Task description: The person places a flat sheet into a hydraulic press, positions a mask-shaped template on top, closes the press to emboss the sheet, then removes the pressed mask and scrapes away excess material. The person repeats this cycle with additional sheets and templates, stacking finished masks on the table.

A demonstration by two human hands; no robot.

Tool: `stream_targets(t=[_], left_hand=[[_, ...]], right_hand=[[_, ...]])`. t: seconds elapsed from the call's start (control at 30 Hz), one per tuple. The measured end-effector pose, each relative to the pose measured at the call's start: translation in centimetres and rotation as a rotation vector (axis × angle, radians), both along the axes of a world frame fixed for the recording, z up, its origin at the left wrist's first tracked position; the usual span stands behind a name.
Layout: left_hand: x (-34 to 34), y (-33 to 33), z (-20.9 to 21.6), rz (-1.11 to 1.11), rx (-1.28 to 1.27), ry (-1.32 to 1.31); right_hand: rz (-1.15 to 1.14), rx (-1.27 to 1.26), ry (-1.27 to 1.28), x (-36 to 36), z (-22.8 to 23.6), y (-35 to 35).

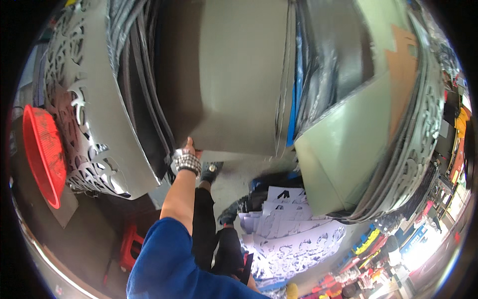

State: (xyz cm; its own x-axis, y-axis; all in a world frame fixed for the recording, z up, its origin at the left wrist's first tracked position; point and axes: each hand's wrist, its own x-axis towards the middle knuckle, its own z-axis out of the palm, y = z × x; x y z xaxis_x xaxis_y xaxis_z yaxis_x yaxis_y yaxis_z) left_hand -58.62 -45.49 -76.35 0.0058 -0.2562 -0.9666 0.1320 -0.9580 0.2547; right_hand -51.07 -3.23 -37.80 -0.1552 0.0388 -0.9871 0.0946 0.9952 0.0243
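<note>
My left hand [190,148], with beaded bracelets at its wrist, is closed on the lower edge of a large smooth grey sheet [239,79]. The thumb lies on the sheet's face, while the other fingers are mostly hidden. The sheet leans among other upright sheets, with dark plastic-wrapped ones [144,79] to its left. A little of my right hand or forearm [252,284] shows at the lower edge, beside a dark narrow object [246,269]. Its fingers cannot be made out.
Sheets with cut-out patterns [74,114] stand at left, near a red plastic basket [45,154] and a red stool [130,246]. At right lean pale greenish sheets [343,144]. Patterned white sheets [289,239] lie on the floor by my feet.
</note>
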Motion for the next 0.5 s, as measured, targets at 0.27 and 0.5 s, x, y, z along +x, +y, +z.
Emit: stream_targets(t=[0.27,0.5], left_hand=[[-6.2,7.4,17.2,0.222,-0.047,0.336],[3.1,13.2,33.3,0.309,-0.102,0.302]], right_hand=[[-0.025,-0.153,0.133,-0.8,-4.8,1.3],[-0.138,-0.294,0.203,0.2,-6.9,8.6]])
